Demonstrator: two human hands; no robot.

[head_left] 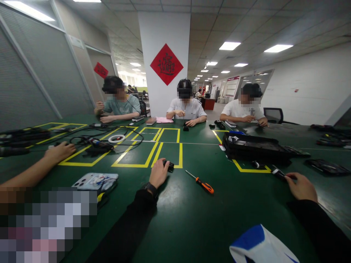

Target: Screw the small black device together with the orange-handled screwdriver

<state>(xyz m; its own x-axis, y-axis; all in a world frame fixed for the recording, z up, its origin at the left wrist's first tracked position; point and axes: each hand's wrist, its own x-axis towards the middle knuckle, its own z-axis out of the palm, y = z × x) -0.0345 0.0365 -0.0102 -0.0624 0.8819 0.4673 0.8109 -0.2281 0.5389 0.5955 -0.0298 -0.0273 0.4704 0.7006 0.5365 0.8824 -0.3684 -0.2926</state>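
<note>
My left hand [159, 174] rests on the green table with its fingers closed around a small black block-like part [170, 167]. To the right of it lies a screwdriver [205, 185] with an orange and black handle, its shaft pointing away to the left. My right hand [301, 187] is farther right, thumb and fingers pinching a small dark piece with a pale end [278, 171]. Just beyond that piece, a small black and white item [257, 165] sits by a yellow tape corner. The exact kind of both held pieces is too small to tell.
A long black tray [255, 148] stands at the back right. Cables [95, 142] and a white tape roll [116, 138] lie left, near a co-worker's hand [60, 151]. A patterned case [95, 180] and a white-blue cloth [260, 244] are nearer. Several people sit around the table [175, 219].
</note>
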